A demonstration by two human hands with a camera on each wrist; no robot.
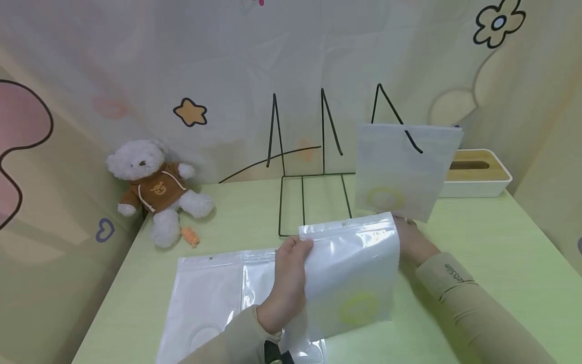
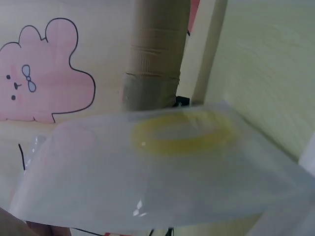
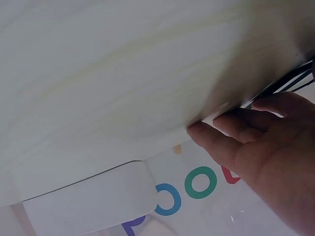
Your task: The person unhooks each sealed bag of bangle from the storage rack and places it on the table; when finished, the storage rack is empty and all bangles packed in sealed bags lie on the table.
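My left hand (image 1: 287, 285) grips the left edge of a glossy white zip-lock bag (image 1: 350, 268), thumb on its front. A yellow ring (image 2: 184, 132) shows through the bag in the left wrist view. Behind that bag stands a black wire rack (image 1: 323, 131) with tall bent hooks; another zip-lock bag (image 1: 404, 162) hangs from its right hook. Reaching behind the held bag, my right hand (image 1: 411, 240) is partly hidden in the head view. In the right wrist view its fingers (image 3: 216, 142) extend to the tabletop beside the black wires; its thumb is mostly out of frame.
More zip-lock bags (image 1: 206, 298) lie flat at the front left. A white teddy bear (image 1: 159, 189) in a brown hoodie sits at the back left, a small orange object (image 1: 190, 236) by its foot. A tissue box (image 1: 477, 187) with a wooden lid stands at the back right.
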